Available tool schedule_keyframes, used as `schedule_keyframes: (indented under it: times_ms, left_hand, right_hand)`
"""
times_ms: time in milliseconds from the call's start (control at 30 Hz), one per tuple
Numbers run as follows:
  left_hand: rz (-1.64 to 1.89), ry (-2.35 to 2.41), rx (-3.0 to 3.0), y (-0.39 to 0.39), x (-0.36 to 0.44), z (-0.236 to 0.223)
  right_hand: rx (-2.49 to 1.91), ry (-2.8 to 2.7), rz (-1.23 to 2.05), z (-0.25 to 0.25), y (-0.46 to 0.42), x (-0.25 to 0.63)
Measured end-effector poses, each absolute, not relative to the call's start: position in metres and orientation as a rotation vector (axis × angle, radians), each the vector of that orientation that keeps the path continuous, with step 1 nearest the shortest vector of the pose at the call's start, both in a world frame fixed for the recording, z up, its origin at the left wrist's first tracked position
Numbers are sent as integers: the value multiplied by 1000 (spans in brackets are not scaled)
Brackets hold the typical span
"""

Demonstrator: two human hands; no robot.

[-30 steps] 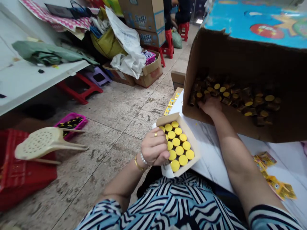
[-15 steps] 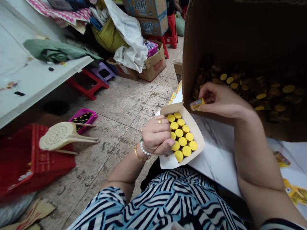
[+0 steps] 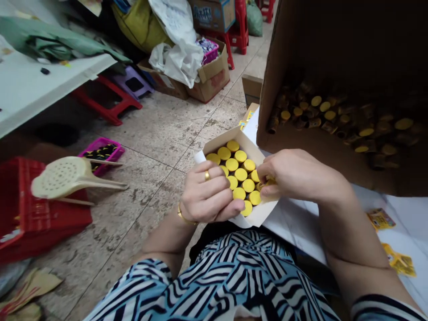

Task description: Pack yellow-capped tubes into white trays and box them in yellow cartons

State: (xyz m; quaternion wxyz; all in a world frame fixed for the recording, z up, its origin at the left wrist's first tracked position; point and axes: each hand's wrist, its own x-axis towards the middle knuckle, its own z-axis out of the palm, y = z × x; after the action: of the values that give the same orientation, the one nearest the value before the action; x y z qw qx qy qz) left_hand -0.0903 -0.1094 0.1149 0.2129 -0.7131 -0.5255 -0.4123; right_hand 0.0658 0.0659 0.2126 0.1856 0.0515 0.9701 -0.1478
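Note:
My left hand (image 3: 209, 194) is closed on the near left side of a small white cardboard box (image 3: 251, 145), held tilted at my lap. Several small tubes with round yellow caps (image 3: 240, 174) stand packed in rows inside it, caps up. At the box's right side, my right hand (image 3: 297, 174) pinches a small yellow tube (image 3: 270, 181), mostly covered by the fingers. Further right, a large brown carton (image 3: 284, 142) lies with its opening toward me. Loose yellow-capped tubes (image 3: 366, 132) are heaped in its dark inside.
The carton rests on a white marbled table (image 3: 301, 225), where yellow printed pieces (image 3: 381, 218) lie. On the left are a red crate (image 3: 67, 223), a cream plastic stool (image 3: 62, 176), a pink basket (image 3: 113, 156) and a white table (image 3: 50, 91). Cartons (image 3: 214, 78) and red stools stand behind.
My right hand has moved from the carton's opening down and left to the small box, carrying the tube. The small box has shifted slightly left and up in view with my left hand.

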Motion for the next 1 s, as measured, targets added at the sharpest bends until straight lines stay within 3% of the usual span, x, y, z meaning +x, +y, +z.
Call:
schedule_keyframes:
  times_ms: [100,167,300,400,533,633,833,900,1000]
  left_hand:
    - [-1085,-1352,-2017,-110,-92,112]
    - [-1098,-1366,-1984,-109,-93,110]
    - [-1147,-1354,-1976,-105,-92,107]
    - [-1195,-1327,-1985,-101,-88,107]
    - [-1225,-1300,-2008,-94,-86,110]
    - [-1237,-1278,-2006,-89,-86,113]
    - [-1249,-1265,-2000,-89,-88,114]
    - [-1222,-1276,-2000,-91,-89,114]
    - [-1151,-1281,-1993,-95,-89,118]
  right_hand:
    - [121,2835,-665,209,85,67]
    - [386,3043,-740,198,114,68]
    - [1406,3171,-192,154,183,64]
    - [1574,3015,-87,117,211,56]
    - [1460,3051,-82,98,216,51]
    - [1367,3197,-272,113,212,54]
    - [752,3149,-1483,178,162,72]
    - [438,3025,-1409,194,136,74]
    - [74,2981,-941,204,101,68]
